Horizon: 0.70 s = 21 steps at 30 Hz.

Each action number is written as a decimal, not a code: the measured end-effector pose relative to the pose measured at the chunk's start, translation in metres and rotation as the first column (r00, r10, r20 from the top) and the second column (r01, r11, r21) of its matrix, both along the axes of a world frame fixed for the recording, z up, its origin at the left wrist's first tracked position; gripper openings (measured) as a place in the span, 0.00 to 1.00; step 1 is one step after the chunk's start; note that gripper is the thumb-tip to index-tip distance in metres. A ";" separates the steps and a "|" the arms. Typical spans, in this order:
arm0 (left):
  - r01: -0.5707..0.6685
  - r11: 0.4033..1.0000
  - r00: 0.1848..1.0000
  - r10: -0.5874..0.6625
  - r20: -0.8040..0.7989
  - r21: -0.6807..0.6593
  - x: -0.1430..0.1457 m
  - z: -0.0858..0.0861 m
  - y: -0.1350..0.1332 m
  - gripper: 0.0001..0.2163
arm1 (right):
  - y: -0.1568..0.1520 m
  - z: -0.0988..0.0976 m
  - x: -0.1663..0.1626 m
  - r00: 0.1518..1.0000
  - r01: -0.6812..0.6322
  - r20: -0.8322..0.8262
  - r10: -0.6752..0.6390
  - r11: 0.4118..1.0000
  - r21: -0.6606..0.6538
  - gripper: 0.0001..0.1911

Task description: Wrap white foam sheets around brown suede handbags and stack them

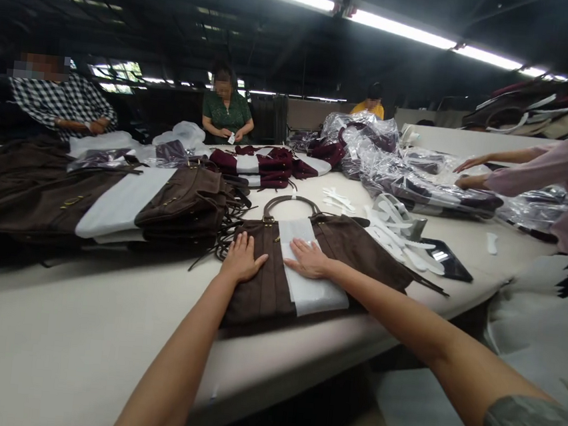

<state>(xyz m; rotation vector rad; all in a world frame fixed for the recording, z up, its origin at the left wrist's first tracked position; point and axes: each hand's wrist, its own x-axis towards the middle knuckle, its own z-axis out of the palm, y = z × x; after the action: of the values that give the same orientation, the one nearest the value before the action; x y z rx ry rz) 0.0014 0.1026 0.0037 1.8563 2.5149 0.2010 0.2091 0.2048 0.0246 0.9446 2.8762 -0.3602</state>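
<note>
From where I stand, the worker has a brown bag (261, 291) lying flat near the front edge of the pale table (76, 333), its looped handle (290, 199) pointing away from the body. A white wrap (321, 297) crosses the middle of the bag like a band. The left hand (243, 259) presses palm-down on the brown material left of the band, fingers a little apart and the thumb stretched out toward the white. The right hand (307, 259) lies flat on the band itself, its fingers loosely spread and gripping nothing. To the left sits a pile of brown bags (184, 207), also banded in white, with dark cords hanging off its near end. Just right of the worker's bag there's a heap of white strips (397, 234) beside a dark flat panel (447, 259). Farther back I see maroon bags (281, 166) and a mound of plastic-wrapped bags (383, 166), which a person in a pink sleeve (531, 173) reaches toward from the right. Across the table, a person in a green top (228, 114) handles a small white item (231, 138).
</note>
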 end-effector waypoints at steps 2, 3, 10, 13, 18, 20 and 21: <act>0.000 1.000 1.000 0.000 0.008 -0.004 0.001 0.003 0.002 0.38 | -0.011 0.002 0.009 1.000 -0.009 0.006 0.009 1.000 -0.010 0.45; 0.000 1.000 1.000 0.000 0.012 -0.008 0.003 0.004 0.002 0.38 | -0.014 0.004 0.010 1.000 0.003 0.010 -0.003 1.000 -0.013 0.44; 0.000 0.998 1.000 0.002 0.031 -0.061 0.010 0.005 -0.023 0.33 | -0.016 0.038 0.007 0.999 0.038 0.038 -0.034 0.993 -0.108 0.39; -0.011 0.998 0.999 0.013 0.032 -0.058 0.012 -0.002 -0.040 0.34 | -0.028 0.034 0.019 1.000 0.007 0.006 -0.006 0.993 -0.115 0.39; -0.023 0.999 1.000 0.024 0.015 -0.036 0.019 0.000 -0.049 0.34 | -0.053 0.022 0.040 0.995 -0.016 -0.098 0.009 0.998 -0.063 0.36; -0.017 1.000 1.000 0.017 0.005 -0.022 0.020 0.005 -0.050 0.33 | -0.052 0.034 0.053 0.989 -0.022 -0.145 0.012 0.998 -0.064 0.34; -0.009 1.000 1.000 0.009 0.002 -0.014 0.020 0.007 -0.051 0.32 | -0.048 0.043 0.063 0.981 0.001 -0.196 -0.006 1.000 -0.025 0.33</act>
<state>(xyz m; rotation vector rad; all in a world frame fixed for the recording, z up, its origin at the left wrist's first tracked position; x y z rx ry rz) 0.0210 0.0515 0.0104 1.8398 2.5171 0.1852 0.2719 0.1567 0.0673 0.9611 3.0373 -0.5159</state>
